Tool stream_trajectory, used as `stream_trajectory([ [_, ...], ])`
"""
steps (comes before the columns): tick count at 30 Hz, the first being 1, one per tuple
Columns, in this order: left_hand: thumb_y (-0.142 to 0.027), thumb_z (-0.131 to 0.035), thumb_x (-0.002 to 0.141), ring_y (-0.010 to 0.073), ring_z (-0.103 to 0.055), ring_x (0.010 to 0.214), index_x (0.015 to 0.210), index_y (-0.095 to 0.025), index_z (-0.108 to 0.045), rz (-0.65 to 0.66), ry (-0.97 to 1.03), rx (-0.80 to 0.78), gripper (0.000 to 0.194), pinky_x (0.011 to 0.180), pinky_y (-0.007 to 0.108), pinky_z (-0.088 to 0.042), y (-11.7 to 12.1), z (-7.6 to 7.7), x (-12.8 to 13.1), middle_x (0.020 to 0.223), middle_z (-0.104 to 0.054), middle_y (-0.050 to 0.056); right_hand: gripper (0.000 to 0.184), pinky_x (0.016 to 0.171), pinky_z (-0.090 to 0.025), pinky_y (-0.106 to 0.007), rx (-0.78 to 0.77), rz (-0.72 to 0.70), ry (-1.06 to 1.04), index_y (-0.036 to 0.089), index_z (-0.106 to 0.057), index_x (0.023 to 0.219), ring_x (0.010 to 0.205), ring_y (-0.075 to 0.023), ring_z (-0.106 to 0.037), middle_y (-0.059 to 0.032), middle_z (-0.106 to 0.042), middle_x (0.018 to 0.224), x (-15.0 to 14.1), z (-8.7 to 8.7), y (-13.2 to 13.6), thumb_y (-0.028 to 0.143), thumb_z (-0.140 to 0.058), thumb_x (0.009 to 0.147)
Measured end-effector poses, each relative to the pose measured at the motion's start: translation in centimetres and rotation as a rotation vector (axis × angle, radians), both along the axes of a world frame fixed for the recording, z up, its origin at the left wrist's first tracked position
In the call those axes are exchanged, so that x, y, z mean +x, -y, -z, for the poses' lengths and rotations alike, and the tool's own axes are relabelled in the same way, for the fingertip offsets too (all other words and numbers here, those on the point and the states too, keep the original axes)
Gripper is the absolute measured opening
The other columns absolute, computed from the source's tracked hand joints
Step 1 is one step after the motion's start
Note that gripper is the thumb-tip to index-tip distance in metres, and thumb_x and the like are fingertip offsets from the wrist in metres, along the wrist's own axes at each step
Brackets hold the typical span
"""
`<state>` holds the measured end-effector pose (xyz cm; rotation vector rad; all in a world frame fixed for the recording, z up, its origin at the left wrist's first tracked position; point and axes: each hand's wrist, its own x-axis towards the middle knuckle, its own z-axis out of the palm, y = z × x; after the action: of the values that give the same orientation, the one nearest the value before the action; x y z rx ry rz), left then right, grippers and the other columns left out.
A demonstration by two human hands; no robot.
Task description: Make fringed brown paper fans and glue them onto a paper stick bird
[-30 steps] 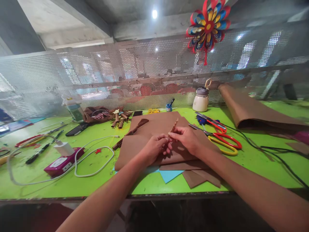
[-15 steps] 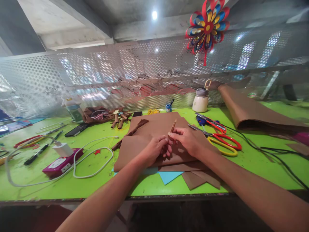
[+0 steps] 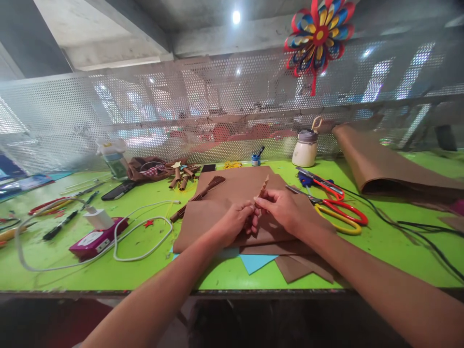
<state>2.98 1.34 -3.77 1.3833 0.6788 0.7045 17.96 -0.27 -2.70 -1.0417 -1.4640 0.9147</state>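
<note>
Both my hands meet over a stack of brown paper sheets (image 3: 232,193) on the green table (image 3: 108,270). My left hand (image 3: 234,222) and my right hand (image 3: 284,210) pinch a small folded strip of brown paper (image 3: 263,187), whose tip sticks up between the fingertips. The fingers of both hands are curled round its lower end. A bundle of thin brown paper sticks (image 3: 197,198) lies on the sheets to the left of my hands.
Scissors with red and yellow handles (image 3: 337,210) lie right of my hands, near a white glue jar (image 3: 305,149) and a big brown paper roll (image 3: 384,164). A pink box (image 3: 96,239), white charger and cable (image 3: 141,237) lie left. A perforated metal screen stands behind.
The hands and the folded strip stay almost in place; the fingers shift slightly on the strip. The view has drifted a little.
</note>
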Motion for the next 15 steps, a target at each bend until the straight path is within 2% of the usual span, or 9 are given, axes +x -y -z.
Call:
stream_trajectory([
  [8, -0.037, -0.045, 0.085, 0.0081, -0.052, 0.049, 0.086, -0.015, -0.052, 0.039, 0.056, 0.023, 0.024, 0.045, 0.018, -0.035, 0.3, -0.08, 0.04, 0.061, -0.054, 0.0, 0.025, 0.051, -0.034, -0.024, -0.111, -0.112, -0.214, 0.014, -0.059, 0.067, 0.051, -0.009, -0.046, 0.0011, -0.056, 0.056, 0.43, 0.56, -0.53, 0.038, -0.067, 0.066],
  [15, -0.038, -0.046, 0.084, 0.0079, -0.052, 0.048, 0.084, -0.015, -0.051, 0.01, 0.012, 0.06, 0.023, 0.044, 0.017, -0.035, 0.39, -0.15, 0.16, 0.059, -0.053, 0.0, 0.025, 0.05, -0.034, -0.024, -0.097, -0.071, -0.2, 0.013, -0.059, 0.063, 0.05, -0.0078, -0.044, 0.0018, -0.055, 0.056, 0.18, 0.3, -0.32, 0.037, -0.068, 0.066],
])
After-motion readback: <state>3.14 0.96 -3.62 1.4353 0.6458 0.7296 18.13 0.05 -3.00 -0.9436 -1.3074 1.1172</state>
